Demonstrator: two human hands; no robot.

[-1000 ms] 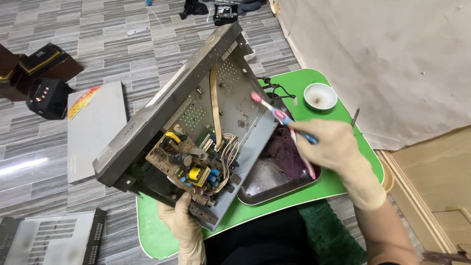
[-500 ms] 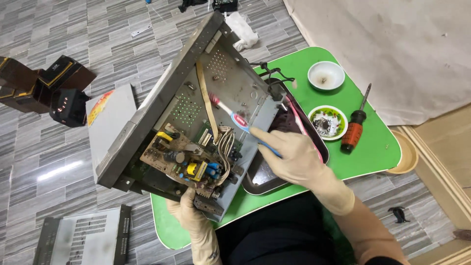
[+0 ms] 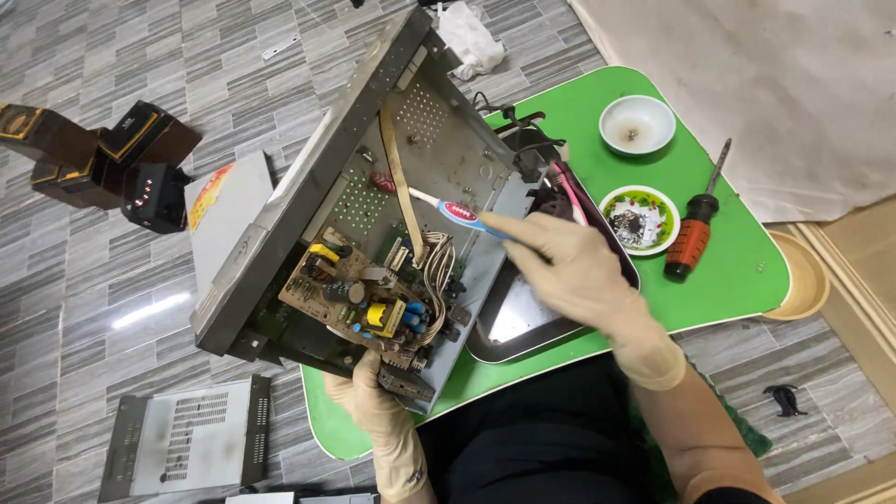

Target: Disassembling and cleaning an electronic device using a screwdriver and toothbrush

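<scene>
Opened metal chassis (image 3: 373,177) tilted on edge over a green desk (image 3: 737,271), w/ a brown circuit board (image 3: 359,299) at its low end. Left hand (image 3: 369,397) grips the bottom edge, fingers clenched, propping it so the inside faces up. Right hand (image 3: 569,271), gloved too, pinches a toothbrush (image 3: 448,207), bristles on the chassis floor (above the board). Dark tray (image 3: 523,327) sits beside the chassis, right under the low edge.
</scene>
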